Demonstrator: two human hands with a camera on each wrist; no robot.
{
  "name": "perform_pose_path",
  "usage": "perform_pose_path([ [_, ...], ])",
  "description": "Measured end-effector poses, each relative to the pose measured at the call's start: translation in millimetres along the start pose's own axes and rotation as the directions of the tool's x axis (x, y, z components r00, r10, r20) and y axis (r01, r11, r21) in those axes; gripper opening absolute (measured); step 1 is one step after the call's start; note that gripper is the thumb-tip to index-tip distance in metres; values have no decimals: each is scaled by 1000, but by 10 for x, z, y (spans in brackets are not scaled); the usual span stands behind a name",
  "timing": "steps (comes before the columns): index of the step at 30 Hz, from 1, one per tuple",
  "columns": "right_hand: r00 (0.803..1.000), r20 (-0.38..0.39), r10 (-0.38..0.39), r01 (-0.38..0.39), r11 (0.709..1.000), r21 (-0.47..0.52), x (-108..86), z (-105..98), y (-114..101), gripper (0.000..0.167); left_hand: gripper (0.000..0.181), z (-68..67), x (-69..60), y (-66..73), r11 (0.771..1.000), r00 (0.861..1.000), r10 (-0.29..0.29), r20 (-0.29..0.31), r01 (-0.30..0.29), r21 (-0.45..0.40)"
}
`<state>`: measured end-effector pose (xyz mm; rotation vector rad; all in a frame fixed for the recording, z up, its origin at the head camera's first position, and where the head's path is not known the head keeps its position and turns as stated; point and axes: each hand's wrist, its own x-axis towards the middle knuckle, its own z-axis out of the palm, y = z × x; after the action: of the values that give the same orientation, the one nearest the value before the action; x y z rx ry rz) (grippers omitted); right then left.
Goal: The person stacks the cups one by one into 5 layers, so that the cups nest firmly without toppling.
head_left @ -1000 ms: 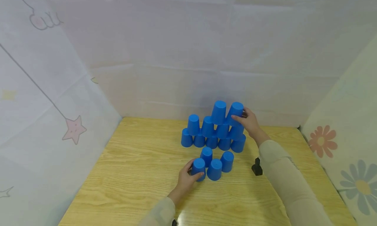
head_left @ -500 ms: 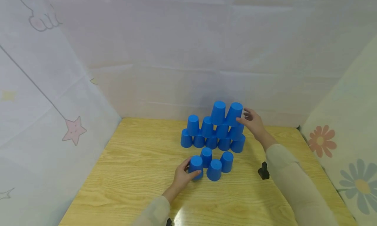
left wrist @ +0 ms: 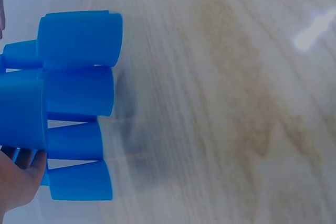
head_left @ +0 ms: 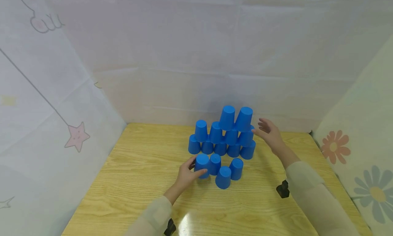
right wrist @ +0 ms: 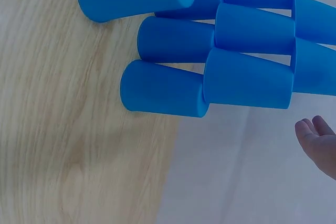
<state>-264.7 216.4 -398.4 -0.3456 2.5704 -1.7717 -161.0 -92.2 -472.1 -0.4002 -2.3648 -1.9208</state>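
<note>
My left hand (head_left: 186,176) grips an upside-down blue cup (head_left: 202,161), fingers behind it and thumb across its front. That cup appears lifted off the table, left of three loose upside-down cups, among them a front cup (head_left: 223,177). Behind them stands a stepped wall of upside-down blue cups: a bottom row (head_left: 194,145), a middle row (head_left: 201,130) and two top cups, a left one (head_left: 227,118) and a right one (head_left: 244,119). My right hand (head_left: 271,135) is just right of the wall, fingers loosely bent, holding nothing. In the right wrist view it is apart from the cups.
The wood-grain table (head_left: 138,167) carries everything. A pale fabric backdrop (head_left: 184,92) rises close behind the wall, with printed side sheets left and right. A black wrist-worn piece (head_left: 283,189) shows by my right sleeve, another (head_left: 170,227) by my left.
My right hand has let go of the right top cup and drawn back to the right. My left hand has raised its cup and moved it slightly left and away from me.
</note>
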Motion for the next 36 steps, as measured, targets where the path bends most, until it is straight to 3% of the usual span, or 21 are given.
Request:
perform_pose_path([
  [13, 1000, -5, -3, 3, 999, 38, -332, 98, 151, 66, 53, -106, 267, 224, 996, 997, 61, 36, -64, 59],
  [22, 1000, 9, -21, 20, 998, 65, -556, 218, 306, 65, 55, -148, 410, 375, 994, 998, 63, 13, -64, 86],
  [30, 1000, 13, -20, 19, 996, 92, -773, 372, 454, 59, 60, -172, 654, 204, 993, 998, 56, -11, -54, 108],
  [36, 1000, 10, -1, 0, 992, 128, -931, 530, 524, 57, 67, -162, 823, 266, 991, 998, 39, -48, -33, 127],
])
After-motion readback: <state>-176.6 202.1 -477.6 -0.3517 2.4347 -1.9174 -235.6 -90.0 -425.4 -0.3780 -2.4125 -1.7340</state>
